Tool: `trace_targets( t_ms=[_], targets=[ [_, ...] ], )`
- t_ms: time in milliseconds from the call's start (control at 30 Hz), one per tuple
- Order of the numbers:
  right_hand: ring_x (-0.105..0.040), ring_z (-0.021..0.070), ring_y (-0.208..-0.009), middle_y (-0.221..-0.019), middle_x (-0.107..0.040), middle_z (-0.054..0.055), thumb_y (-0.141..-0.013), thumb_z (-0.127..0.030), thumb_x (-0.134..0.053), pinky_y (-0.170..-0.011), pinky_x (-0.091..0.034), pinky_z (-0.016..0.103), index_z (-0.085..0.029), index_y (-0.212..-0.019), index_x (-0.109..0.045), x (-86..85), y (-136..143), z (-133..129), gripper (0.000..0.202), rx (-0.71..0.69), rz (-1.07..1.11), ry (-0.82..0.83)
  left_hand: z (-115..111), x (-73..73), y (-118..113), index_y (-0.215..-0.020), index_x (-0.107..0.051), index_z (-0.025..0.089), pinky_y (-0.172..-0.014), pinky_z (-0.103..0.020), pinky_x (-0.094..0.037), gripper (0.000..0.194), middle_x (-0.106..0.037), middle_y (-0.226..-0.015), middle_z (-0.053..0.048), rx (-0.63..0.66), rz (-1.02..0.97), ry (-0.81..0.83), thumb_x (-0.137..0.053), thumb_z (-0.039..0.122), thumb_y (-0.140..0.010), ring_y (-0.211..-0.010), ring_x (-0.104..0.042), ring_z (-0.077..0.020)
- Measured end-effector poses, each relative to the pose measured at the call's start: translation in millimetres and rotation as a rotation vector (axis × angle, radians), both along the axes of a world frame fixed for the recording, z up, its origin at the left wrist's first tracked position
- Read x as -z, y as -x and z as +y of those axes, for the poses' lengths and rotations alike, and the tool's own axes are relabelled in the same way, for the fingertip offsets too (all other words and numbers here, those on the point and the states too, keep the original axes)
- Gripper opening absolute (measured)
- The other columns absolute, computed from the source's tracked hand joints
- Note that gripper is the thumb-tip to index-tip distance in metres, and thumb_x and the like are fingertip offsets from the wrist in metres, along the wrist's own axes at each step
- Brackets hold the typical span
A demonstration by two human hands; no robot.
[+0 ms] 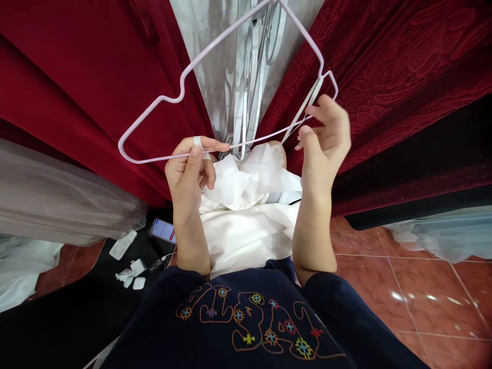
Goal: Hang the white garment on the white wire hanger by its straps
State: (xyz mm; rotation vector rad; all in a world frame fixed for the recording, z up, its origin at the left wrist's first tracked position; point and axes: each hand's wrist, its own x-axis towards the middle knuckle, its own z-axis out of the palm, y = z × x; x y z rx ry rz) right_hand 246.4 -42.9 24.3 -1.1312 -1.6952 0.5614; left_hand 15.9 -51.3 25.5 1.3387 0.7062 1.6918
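Observation:
My left hand (191, 163) pinches the lower bar of a pale pink hanger (215, 45) between thumb and fingers, with a white band around one finger. The hanger is tilted, and its top runs out of view. A thin white strap (303, 110) hangs from the notch at the hanger's right end and slants down toward my lap. Beside that strap, my right hand (326, 136) has its thumb and fingers curved but apart, slightly blurred. White fabric (246, 225) lies bunched over my lap, below both hands.
Red drapes (96, 77) hang at left and right, with a pale metal frame (249, 77) between them. At lower left, a phone (164, 230), a white charger (138, 266) and small white items lie on a black surface. Red tiles (423, 287) cover the floor at right.

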Motion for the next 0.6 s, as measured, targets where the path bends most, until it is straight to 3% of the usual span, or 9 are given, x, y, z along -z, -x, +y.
trace_targets(
  t_ms=[167, 333, 433, 600],
  targets=[
    [-0.063, 0.0288, -0.115, -0.129, -0.071, 0.010, -0.093, -0.062, -0.079, -0.094, -0.062, 0.052, -0.037, -0.142, -0.062, 10.9, -26.2, 15.1, 0.057, 0.171, 0.157, 0.004, 1.2, 0.6, 1.5, -0.094, -0.075, 0.021, -0.036, -0.027, -0.015, 0.040, -0.085, -0.099, -0.009, -0.063, -0.033, 0.050, -0.079, 0.060, -0.105, -0.038, -0.037, -0.0064],
    [-0.054, 0.0176, -0.081, -0.113, -0.069, 0.007, -0.091, -0.054, -0.081, -0.076, -0.053, 0.043, -0.031, -0.109, -0.063, 27.5, -38.8, 36.0, 0.034, 0.380, 0.408, -0.080, 3.0, -0.3, 0.7, -0.091, -0.069, 0.019, -0.034, -0.024, -0.022, 0.035, -0.084, -0.093, -0.007, -0.082, -0.073, 0.108, -0.076, 0.048, -0.111, -0.037, -0.038, -0.0056],
    [-0.046, 0.0129, -0.069, -0.105, -0.071, 0.005, -0.089, -0.048, -0.080, -0.065, -0.043, 0.037, -0.030, -0.101, -0.066, 19.6, -33.8, 35.1, 0.026, 0.351, 0.401, -0.014, 3.8, 0.1, 0.3, -0.092, -0.070, 0.018, -0.033, -0.024, -0.023, 0.034, -0.084, -0.093, -0.007, -0.103, -0.080, 0.086, -0.075, 0.046, -0.111, -0.036, -0.036, -0.0048],
    [-0.046, 0.0096, -0.058, -0.082, -0.070, 0.003, -0.091, -0.040, -0.075, -0.054, -0.035, 0.033, -0.024, -0.092, -0.069, 0.4, -21.7, 23.1, 0.017, 0.327, 0.456, -0.022, 6.5, 2.4, 1.8, -0.092, -0.070, 0.019, -0.034, -0.023, -0.019, 0.034, -0.083, -0.091, -0.007, -0.060, -0.091, 0.038, -0.077, 0.047, -0.110, -0.037, -0.033, -0.0044]
  ],
)
